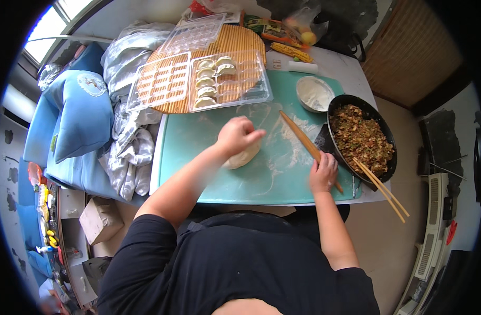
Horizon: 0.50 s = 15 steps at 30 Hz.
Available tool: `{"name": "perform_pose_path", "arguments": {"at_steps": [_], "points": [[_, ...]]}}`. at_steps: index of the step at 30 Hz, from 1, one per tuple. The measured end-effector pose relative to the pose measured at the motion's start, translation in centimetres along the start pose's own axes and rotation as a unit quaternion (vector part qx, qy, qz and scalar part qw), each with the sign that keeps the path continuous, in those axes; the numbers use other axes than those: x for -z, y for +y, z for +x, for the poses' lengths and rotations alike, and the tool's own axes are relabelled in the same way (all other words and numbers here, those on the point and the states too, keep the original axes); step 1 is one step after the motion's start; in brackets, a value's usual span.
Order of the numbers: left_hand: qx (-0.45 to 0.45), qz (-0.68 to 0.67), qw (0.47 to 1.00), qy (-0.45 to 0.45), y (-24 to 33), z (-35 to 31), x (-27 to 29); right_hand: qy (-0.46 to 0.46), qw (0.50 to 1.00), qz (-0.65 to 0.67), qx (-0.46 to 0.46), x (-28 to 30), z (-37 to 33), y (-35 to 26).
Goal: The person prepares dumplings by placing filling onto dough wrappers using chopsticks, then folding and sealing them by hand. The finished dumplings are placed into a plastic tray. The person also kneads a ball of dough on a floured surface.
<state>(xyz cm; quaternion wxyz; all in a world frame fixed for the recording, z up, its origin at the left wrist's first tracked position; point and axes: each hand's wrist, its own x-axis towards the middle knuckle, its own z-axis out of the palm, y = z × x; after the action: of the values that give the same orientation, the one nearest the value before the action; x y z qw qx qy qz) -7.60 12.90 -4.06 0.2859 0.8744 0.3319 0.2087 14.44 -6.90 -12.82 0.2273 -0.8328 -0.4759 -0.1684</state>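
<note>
My left hand (238, 137) is above a round piece of pale dough (244, 157), its fingers curled and thumb pointing right. Whatever its palm may hold is hidden, and it covers part of the dough. With my right hand (323, 174) I grip the lower part of a tapered wooden rolling pin (301, 137), which lies slanted on the green mat (193, 181). White flour (298, 140) is spread around the pin. Several folded dumplings (206, 82) sit in the left part of a clear compartmented tray (244, 95) beyond my left hand.
A black pan of chopped filling (360, 137) stands at the right edge, with wooden chopsticks (381, 190) sticking out toward me. Behind it is a bowl of flour (315, 94). A round slatted board (246, 38) carries further clear trays (161, 81). Corn (291, 52) lies at the back.
</note>
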Motion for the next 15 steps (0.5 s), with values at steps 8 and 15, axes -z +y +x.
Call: {"name": "perform_pose_path", "arguments": {"at_steps": [8,15], "points": [[-0.157,0.166,0.968,0.101,-1.5,-7.1,-2.5,-0.024,1.0,0.009,-0.012,0.2,-0.3,-0.1],[-0.072,0.201,0.976,-0.046,-1.2,-0.6,-4.7,-0.051,0.998,0.01,-0.029,0.1,0.0,-0.2]]}}
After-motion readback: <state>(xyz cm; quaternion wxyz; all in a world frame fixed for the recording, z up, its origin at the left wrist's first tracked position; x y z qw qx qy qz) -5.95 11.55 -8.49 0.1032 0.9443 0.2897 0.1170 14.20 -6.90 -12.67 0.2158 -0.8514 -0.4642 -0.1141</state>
